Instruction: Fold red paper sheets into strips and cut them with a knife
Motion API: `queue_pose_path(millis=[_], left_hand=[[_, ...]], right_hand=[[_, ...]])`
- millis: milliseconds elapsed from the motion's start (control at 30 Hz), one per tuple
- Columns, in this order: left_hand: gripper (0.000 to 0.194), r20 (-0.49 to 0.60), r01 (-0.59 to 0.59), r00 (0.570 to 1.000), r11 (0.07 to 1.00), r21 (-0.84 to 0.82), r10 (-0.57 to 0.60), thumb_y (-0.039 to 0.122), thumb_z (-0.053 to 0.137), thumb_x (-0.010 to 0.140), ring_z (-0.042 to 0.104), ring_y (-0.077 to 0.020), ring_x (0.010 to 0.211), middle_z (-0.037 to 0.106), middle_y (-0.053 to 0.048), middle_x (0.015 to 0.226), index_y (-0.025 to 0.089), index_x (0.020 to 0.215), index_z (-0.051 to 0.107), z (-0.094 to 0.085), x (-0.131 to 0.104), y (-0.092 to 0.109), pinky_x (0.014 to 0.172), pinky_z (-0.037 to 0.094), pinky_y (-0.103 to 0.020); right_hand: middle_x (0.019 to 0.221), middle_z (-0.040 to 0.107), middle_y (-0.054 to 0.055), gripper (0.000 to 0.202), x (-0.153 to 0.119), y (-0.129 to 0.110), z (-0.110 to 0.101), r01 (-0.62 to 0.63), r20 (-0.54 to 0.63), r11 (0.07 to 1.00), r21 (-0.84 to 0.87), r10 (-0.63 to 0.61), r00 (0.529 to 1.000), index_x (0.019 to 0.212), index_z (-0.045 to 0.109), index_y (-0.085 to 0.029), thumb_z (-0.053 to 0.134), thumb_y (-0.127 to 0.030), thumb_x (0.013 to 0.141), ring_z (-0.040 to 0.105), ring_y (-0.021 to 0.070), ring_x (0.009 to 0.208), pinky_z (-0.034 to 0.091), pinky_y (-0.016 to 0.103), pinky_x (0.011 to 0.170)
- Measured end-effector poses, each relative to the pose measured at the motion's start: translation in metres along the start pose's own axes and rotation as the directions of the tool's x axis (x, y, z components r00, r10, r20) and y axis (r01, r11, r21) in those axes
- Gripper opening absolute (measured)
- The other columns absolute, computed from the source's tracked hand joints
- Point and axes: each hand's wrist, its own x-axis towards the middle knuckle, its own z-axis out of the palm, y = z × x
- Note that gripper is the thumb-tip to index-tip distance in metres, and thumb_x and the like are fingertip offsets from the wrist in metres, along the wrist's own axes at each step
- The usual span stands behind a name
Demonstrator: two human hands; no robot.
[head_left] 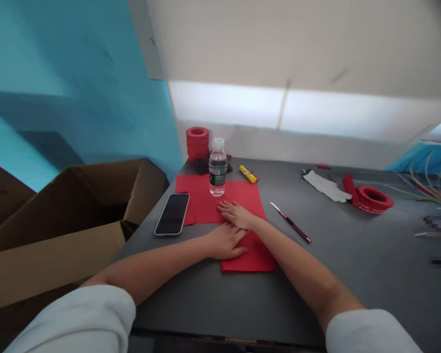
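Observation:
A red sheet (247,193), which looks like paper or felt, lies on the grey table, its near part reaching toward the front edge. My left hand (226,241) rests flat on it with fingers spread. Just beyond, my right hand (235,215) presses flat too, fingers stretched out and overlapping the left fingertips. Neither hand holds anything. A clear water bottle (217,169) with a white cap stands upright on the far part of the red sheet. To the left, a phone (172,214) with a dark screen overlaps a smaller red piece (189,216).
A craft knife (291,222) lies right of my hands, blade pointing away. Behind are a yellow glue stick (248,174) and a red roll (197,143). Farther right lie a white glove (327,187) and a red coil (373,199). An open cardboard box (59,245) stands left.

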Motion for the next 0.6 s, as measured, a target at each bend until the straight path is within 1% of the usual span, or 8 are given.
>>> queue_pose_path(millis=[100, 233, 333, 433, 500, 533, 600], left_hand=[[0.061, 0.009, -0.016, 1.000, 1.000, 0.001, 0.016, 0.050, 0.044, 0.088, 0.041, -0.0331, 0.126, 0.046, -0.021, 0.134, 0.006, 0.130, 0.044, -0.004, -0.002, 0.004, 0.106, 0.031, -0.044], [0.071, 0.016, -0.031, 0.999, 0.999, -0.020, 0.031, 0.054, 0.043, 0.087, 0.029, -0.0343, 0.135, 0.032, -0.022, 0.144, 0.006, 0.140, 0.034, -0.004, -0.011, 0.011, 0.112, 0.021, -0.045], [0.078, 0.081, 0.003, 0.997, 0.997, -0.075, 0.003, 0.061, 0.039, 0.087, 0.019, -0.0357, 0.139, 0.022, -0.022, 0.149, 0.009, 0.144, 0.028, -0.005, -0.021, 0.023, 0.113, 0.016, -0.048], [0.084, 0.153, -0.014, 0.987, 0.984, -0.176, 0.041, 0.067, 0.036, 0.085, 0.012, -0.0331, 0.141, 0.016, -0.020, 0.151, 0.010, 0.146, 0.023, -0.010, -0.040, 0.045, 0.115, 0.013, -0.047], [0.090, 0.187, -0.031, 0.979, 0.966, -0.258, 0.081, 0.071, 0.040, 0.081, 0.011, -0.0333, 0.141, 0.012, -0.019, 0.151, 0.012, 0.146, 0.021, -0.015, -0.057, 0.065, 0.115, 0.011, -0.048], [0.093, 0.202, -0.040, 0.974, 0.953, -0.302, 0.105, 0.072, 0.043, 0.080, 0.011, -0.0333, 0.141, 0.009, -0.019, 0.151, 0.013, 0.147, 0.019, -0.018, -0.066, 0.074, 0.115, 0.011, -0.048], [0.094, 0.225, -0.064, 0.961, 0.919, -0.389, 0.162, 0.069, 0.049, 0.079, 0.012, -0.0317, 0.141, 0.009, -0.017, 0.151, 0.015, 0.148, 0.015, -0.026, -0.082, 0.089, 0.115, 0.012, -0.047]], right_hand=[[0.144, 0.037, 0.008, 0.044, 0.005, 0.006, 0.004, -0.011, -0.025, 1.000, -0.013, 0.011, 1.000, 0.137, 0.044, -0.023, 0.029, -0.029, 0.096, 0.028, 0.0194, 0.136, 0.018, 0.048, 0.111], [0.145, 0.036, 0.008, 0.045, 0.004, 0.007, 0.010, -0.006, -0.065, 0.999, -0.036, 0.004, 0.998, 0.138, 0.041, -0.024, 0.035, -0.033, 0.095, 0.026, 0.0201, 0.137, 0.017, 0.048, 0.111], [0.146, 0.035, 0.008, 0.050, 0.004, 0.007, 0.013, -0.015, -0.077, 0.998, -0.057, 0.010, 0.997, 0.140, 0.038, -0.022, 0.038, -0.039, 0.094, 0.025, 0.0210, 0.137, 0.017, 0.048, 0.111], [0.146, 0.035, 0.008, 0.054, 0.005, 0.007, 0.015, -0.029, -0.069, 0.996, -0.080, 0.024, 0.997, 0.141, 0.037, -0.021, 0.039, -0.045, 0.093, 0.026, 0.0216, 0.137, 0.016, 0.047, 0.112], [0.147, 0.032, 0.008, 0.059, 0.005, 0.006, 0.015, -0.039, -0.062, 0.995, -0.096, 0.033, 0.997, 0.142, 0.036, -0.020, 0.040, -0.049, 0.091, 0.025, 0.0224, 0.137, 0.015, 0.046, 0.112], [0.147, 0.031, 0.009, 0.062, 0.005, 0.005, 0.015, -0.042, -0.058, 0.994, -0.103, 0.036, 0.998, 0.143, 0.035, -0.020, 0.040, -0.052, 0.090, 0.024, 0.0229, 0.138, 0.015, 0.046, 0.112], [0.148, 0.029, 0.009, 0.070, 0.003, 0.003, 0.014, -0.037, -0.045, 0.993, -0.115, 0.032, 0.998, 0.144, 0.032, -0.019, 0.042, -0.058, 0.087, 0.023, 0.0240, 0.138, 0.013, 0.046, 0.113]])
